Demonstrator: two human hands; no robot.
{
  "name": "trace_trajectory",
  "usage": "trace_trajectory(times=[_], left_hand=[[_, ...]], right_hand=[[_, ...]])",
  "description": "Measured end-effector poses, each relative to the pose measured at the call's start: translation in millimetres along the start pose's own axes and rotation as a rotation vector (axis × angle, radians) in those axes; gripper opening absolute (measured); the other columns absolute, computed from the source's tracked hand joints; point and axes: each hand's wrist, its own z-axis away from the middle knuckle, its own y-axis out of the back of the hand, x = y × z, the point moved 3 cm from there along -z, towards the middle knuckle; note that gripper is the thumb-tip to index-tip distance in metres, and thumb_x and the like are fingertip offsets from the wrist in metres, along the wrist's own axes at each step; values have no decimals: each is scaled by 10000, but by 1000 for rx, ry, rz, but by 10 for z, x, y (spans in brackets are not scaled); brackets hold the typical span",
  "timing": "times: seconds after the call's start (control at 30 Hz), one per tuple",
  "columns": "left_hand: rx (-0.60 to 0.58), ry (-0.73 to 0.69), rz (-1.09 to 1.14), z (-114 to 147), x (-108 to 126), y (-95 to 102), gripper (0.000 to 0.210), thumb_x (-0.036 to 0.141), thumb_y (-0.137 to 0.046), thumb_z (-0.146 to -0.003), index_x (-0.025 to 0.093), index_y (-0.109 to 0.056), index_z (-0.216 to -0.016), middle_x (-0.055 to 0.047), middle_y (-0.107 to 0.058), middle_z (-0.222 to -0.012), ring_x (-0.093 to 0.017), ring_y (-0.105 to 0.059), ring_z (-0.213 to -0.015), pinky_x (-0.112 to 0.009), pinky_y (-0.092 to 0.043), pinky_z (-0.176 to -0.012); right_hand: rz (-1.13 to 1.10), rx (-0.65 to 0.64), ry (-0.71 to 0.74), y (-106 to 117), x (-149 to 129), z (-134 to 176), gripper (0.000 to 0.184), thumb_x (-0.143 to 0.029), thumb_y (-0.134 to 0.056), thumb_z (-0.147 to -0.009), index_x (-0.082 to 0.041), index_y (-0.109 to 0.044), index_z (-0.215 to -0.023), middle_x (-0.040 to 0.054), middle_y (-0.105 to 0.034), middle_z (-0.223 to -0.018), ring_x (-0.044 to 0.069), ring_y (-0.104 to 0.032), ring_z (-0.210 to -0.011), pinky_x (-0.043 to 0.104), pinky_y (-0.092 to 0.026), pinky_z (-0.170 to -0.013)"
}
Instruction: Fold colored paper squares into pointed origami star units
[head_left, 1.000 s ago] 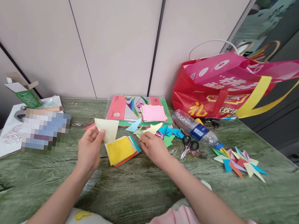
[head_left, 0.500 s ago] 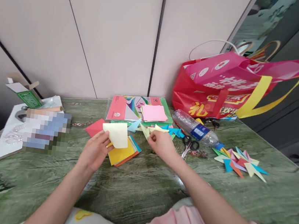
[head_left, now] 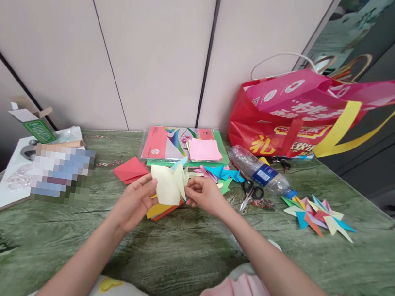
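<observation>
Left grip (head_left: 132,205) pinching a cream sheet (head_left: 163,187); right grip (head_left: 206,196) pinching a pale folded paper (head_left: 180,181) just beside it; coloured stack (head_left: 160,210) beneath, between the grips; too hard a squeeze could crease either paper

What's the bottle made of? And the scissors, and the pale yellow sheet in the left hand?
Bottle: probably glossy plastic, because it's see-through.
Scissors: seemingly metal at the silvery, shiny end; the black end looks like plastic.
Pale yellow sheet in the left hand: most likely paper, thin and not shiny.
</observation>
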Motion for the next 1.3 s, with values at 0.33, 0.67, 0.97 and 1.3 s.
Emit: trace_trajectory(times=[0.33, 0.67, 0.97, 1.3], left_hand=[[206, -413, -278, -59, 171, 213, 300, 232, -693, -653, 149, -630, -935, -84, -683, -953, -212, -609, -930, -327, -457, -839], [607, -910, -892, -8, 563, 509, 320, 228, -626, -709, 236, -604, -1029, -47, -612, -1083, -206, -522, -1069, -334, -325, -981], [368, -615, -1013, -275, 349, 691, 433, -65, -619, -506, 266, -671, -779, -59, -633, -1078, -325, -290, -1275, -535, 80, -1020], [71, -304, -734, -221, 143, 404, 475, -8, -762, -337, 265, -692, -720, -43, -695, -910, -312, -480, -1132, -392, -253, -1017]], right_hand=[[919, 482, 200, 324, -172, 65, 97, -179, -454, -814, -146, -543, -838, 74, -619, -788, 188, -596, -733, 272, -432, -636], [922, 142, 538, 52, -184, 119, 157, -118, -466, -812, -180, -585, -894, 85, -548, -1028, 188, -529, -937, 307, -440, -765], [941, -256, 645, -188, -78, 186, 220, -50, -491, -753, -157, -653, -856, 100, -523, -1233, 228, -388, -1211, 424, -378, -954], [876, -311, 636, -185, -55, 148, 323, -5, -458, -723, -107, -634, -974, 108, -633, -1062, 181, -544, -1051, 327, -418, -926]])
